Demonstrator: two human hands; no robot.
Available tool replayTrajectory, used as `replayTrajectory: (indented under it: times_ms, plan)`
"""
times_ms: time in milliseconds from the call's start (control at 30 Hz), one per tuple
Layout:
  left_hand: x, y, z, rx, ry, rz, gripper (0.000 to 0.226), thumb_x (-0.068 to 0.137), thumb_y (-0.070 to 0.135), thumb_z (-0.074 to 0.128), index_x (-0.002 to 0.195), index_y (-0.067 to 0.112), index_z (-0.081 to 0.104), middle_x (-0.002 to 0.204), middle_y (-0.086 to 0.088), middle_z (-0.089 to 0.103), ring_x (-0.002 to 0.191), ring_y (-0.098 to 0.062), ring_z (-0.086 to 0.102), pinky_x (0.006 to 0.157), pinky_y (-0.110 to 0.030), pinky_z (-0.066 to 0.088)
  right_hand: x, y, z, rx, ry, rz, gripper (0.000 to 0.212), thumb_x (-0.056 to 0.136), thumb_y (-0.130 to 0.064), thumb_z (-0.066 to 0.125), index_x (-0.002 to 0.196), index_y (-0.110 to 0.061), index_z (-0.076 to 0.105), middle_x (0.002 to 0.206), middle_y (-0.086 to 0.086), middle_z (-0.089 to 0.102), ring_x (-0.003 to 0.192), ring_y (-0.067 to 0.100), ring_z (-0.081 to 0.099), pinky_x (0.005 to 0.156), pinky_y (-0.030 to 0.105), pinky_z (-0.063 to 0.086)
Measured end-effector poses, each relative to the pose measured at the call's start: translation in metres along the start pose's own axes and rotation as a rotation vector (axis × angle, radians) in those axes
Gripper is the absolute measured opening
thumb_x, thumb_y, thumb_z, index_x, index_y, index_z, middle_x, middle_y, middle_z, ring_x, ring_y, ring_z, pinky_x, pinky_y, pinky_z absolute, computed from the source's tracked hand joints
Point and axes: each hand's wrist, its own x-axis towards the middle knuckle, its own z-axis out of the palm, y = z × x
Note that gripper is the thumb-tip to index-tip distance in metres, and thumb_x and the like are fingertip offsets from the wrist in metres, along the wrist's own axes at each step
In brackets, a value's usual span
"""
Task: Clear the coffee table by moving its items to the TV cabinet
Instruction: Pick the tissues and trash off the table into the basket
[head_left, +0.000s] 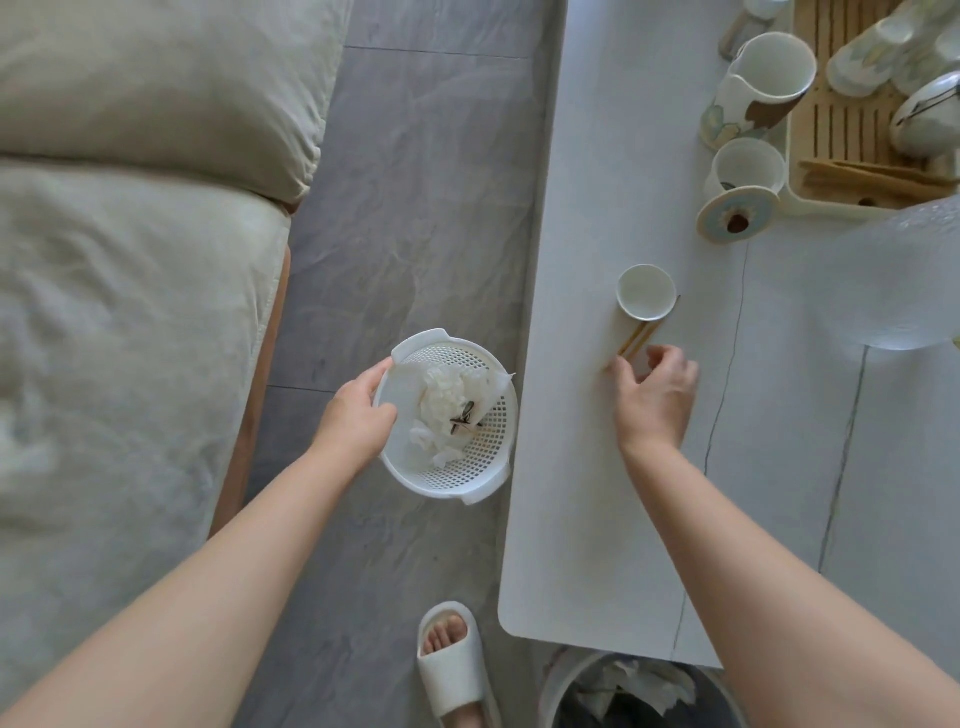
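Holding now: my left hand (358, 415) grips the rim of the white basket (467, 467), thumb inside; it hangs over the floor between sofa (130, 260) and coffee table (571, 519).
Basket contents: crumpled tissue (441, 410) and something small and dark I cannot identify.
Basket handling: I judge it light, stiff plastic; a one-handed rim hold should do if it stays level.
Right hand: my right hand (657, 395) is on the tabletop, fingers curled half open around nothing, tips just beside the near end of the chopsticks (639, 338).
Chopsticks: thin, stiff, light, probably slick; they lie flat with the far end touching or under the small white cup (646, 292), I cannot tell which. I'd pinch both together at the near end.
Small cup: ceramic by the look, fragile; take it around the wall.
Farther back: jug (758, 88), upturned cup (743, 192) and tea tray (852, 124) of crockery; heavier, breakable, best carried two-handed.
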Motion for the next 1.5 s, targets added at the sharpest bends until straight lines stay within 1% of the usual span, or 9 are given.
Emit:
replayTrajectory:
  times_ms: [133,300,567,733,1033,1233,1333,1433,1500]
  plan:
    - [-0.003,-0.003,-0.008,0.000,-0.023,-0.009,0.068,0.076,-0.001,0.043,0.135,0.031,0.049,0.126,0.002,0.061,0.111,-0.020,0.056,0.082,-0.029,0.042,0.012,-0.002,0.001,-0.141,-0.040,0.034,0.047,0.084,-0.033,0.064,0.117,-0.005,0.048,0.124,0.018,0.046,0.113,0.033,0.048,0.093,0.035,0.037]
    - [-0.014,-0.007,-0.015,-0.010,-0.029,-0.036,0.069,0.075,-0.003,0.043,0.133,0.033,0.050,0.121,0.003,0.063,0.106,-0.019,0.057,0.080,-0.028,0.043,0.014,0.000,-0.013,-0.197,-0.095,0.074,0.026,0.088,-0.019,0.052,0.109,-0.005,0.054,0.116,0.019,0.055,0.107,0.035,0.053,0.083,0.037,0.043]
    - [-0.049,0.001,-0.025,0.020,0.000,-0.081,0.067,0.078,-0.003,0.043,0.139,0.025,0.045,0.133,-0.001,0.057,0.121,-0.022,0.052,0.101,-0.037,0.043,-0.011,0.028,-0.047,-0.348,-0.218,0.148,0.025,0.087,-0.014,0.051,0.106,0.002,0.049,0.112,0.024,0.059,0.103,0.039,0.056,0.075,0.037,0.043]
    - [-0.069,0.011,-0.032,-0.010,0.040,-0.082,0.067,0.077,-0.004,0.043,0.137,0.025,0.048,0.128,0.000,0.060,0.113,-0.020,0.055,0.089,-0.030,0.043,-0.028,0.045,-0.065,-0.471,-0.331,0.163,0.030,0.085,-0.016,0.051,0.108,0.003,0.048,0.112,0.023,0.058,0.103,0.038,0.057,0.076,0.038,0.044]
    - [-0.111,0.049,-0.019,-0.126,0.025,-0.122,0.067,0.076,-0.004,0.041,0.135,0.028,0.049,0.119,-0.001,0.065,0.105,-0.021,0.059,0.083,-0.029,0.046,-0.063,0.005,-0.110,0.002,-0.402,0.001,0.010,0.078,-0.019,0.060,0.084,-0.018,0.053,0.073,-0.007,0.056,0.071,0.015,0.055,0.057,0.024,0.037]
    - [-0.149,0.082,0.001,-0.273,-0.005,-0.159,0.067,0.077,-0.002,0.041,0.136,0.029,0.046,0.121,-0.002,0.063,0.109,-0.025,0.060,0.094,-0.046,0.050,-0.116,-0.038,-0.144,0.170,-0.534,-0.165,0.012,0.077,-0.019,0.060,0.079,-0.024,0.049,0.076,-0.003,0.056,0.066,0.009,0.050,0.055,0.020,0.040]
    - [-0.170,0.096,0.017,-0.391,-0.025,-0.201,0.064,0.079,-0.002,0.041,0.134,0.029,0.046,0.114,-0.003,0.064,0.101,-0.026,0.062,0.082,-0.048,0.057,-0.130,-0.045,-0.157,0.186,-0.521,-0.166,0.015,0.078,-0.018,0.059,0.077,-0.025,0.045,0.078,-0.004,0.053,0.068,0.010,0.051,0.054,0.027,0.051]
    - [-0.196,0.112,0.032,-0.510,-0.053,-0.231,0.059,0.081,-0.003,0.043,0.128,0.030,0.050,0.103,0.001,0.064,0.091,-0.019,0.064,0.058,-0.034,0.060,-0.130,-0.044,-0.173,0.164,-0.537,-0.162,0.011,0.083,-0.019,0.058,0.087,-0.019,0.048,0.085,0.000,0.054,0.076,0.019,0.057,0.066,0.043,0.057]
    - [-0.211,0.123,0.041,-0.563,-0.064,-0.252,0.060,0.081,-0.004,0.041,0.129,0.031,0.048,0.099,0.005,0.062,0.087,-0.016,0.062,0.059,-0.035,0.059,-0.125,-0.040,-0.187,0.110,-0.557,-0.191,0.013,0.086,-0.022,0.059,0.094,-0.016,0.051,0.093,0.004,0.058,0.081,0.022,0.059,0.072,0.044,0.056]
